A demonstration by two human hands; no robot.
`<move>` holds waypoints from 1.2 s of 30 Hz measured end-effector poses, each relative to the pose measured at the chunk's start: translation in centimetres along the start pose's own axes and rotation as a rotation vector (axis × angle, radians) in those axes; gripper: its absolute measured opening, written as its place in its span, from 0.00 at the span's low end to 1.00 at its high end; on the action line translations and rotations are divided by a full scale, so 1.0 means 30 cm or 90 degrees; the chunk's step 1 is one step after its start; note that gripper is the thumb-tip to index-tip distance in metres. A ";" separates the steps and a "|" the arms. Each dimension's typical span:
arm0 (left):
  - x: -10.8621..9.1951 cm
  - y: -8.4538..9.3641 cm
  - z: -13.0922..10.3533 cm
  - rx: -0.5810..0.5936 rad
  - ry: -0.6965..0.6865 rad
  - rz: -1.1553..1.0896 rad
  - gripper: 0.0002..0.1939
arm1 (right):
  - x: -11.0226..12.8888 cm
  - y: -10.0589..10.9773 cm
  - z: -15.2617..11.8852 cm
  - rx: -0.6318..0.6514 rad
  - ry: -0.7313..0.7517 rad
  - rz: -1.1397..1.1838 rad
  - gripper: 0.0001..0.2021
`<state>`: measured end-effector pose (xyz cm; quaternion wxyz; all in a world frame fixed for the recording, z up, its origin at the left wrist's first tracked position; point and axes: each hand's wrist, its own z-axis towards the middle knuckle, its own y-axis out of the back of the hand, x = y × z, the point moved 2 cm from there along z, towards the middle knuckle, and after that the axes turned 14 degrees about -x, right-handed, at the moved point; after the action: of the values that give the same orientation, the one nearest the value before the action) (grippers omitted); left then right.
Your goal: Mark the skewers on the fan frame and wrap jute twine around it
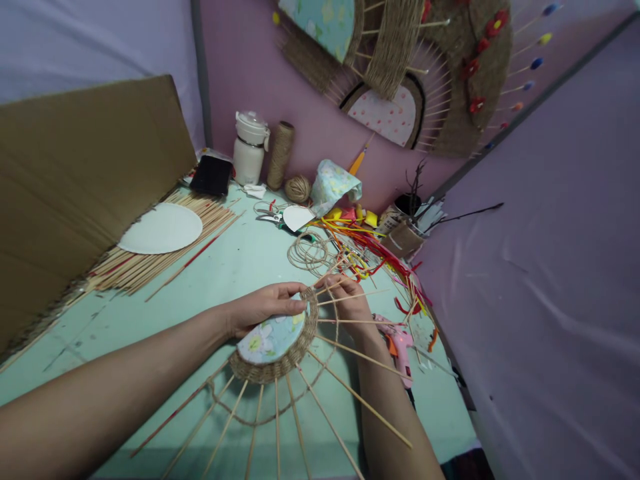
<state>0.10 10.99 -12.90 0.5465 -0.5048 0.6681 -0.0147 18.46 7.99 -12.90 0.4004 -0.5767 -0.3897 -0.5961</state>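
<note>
A half-round woven piece with a blue floral fabric centre (273, 339) is held above the table, bordered by a band of woven jute twine (280, 371). Thin wooden sticks (277, 427) fan out from its curved edge. My left hand (270, 303) grips the piece by its straight side, thumb on top of the fabric. At the upper end of the band, my right hand (350, 303) has its fingers pinched around the twine near a stick. A loose strand of jute twine (260, 423) runs in an arc across the sticks. Part of the right fingers is hidden behind the sticks.
Beyond my hands lie coiled twine (307, 252), pliers (270, 217) and coloured pipe cleaners (380, 248). A pink glue gun (403, 350) rests by my right forearm. Bundled sticks (135, 270) under a white paper plate (163, 229) sit left, beside a cardboard panel (90, 153).
</note>
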 end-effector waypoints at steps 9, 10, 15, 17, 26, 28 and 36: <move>-0.001 -0.008 -0.007 0.005 0.004 0.006 0.21 | -0.018 0.005 0.011 -0.040 0.013 -0.022 0.16; -0.002 -0.009 -0.008 0.004 0.004 0.007 0.21 | -0.021 0.005 0.012 -0.043 0.015 -0.025 0.16; -0.007 -0.016 -0.015 0.011 0.004 -0.002 0.19 | -0.035 0.009 0.018 -0.048 0.021 -0.029 0.16; -0.006 -0.019 -0.015 0.014 0.007 -0.002 0.20 | -0.037 0.011 0.019 -0.053 0.017 -0.031 0.16; -0.005 -0.018 0.004 -0.063 0.008 -0.019 0.18 | -0.049 0.015 0.035 -0.123 0.057 -0.063 0.11; -0.010 -0.019 0.005 -0.084 -0.001 -0.020 0.17 | -0.041 0.032 0.040 -0.177 0.090 -0.113 0.11; -0.016 -0.011 0.021 -0.182 -0.046 -0.024 0.14 | 0.071 0.238 -0.111 -0.352 0.174 -0.520 0.22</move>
<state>0.74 11.49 -12.62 0.4920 -0.5902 0.6338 0.0887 23.81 2.17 -10.87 0.0147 -0.3788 -0.3551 -0.8545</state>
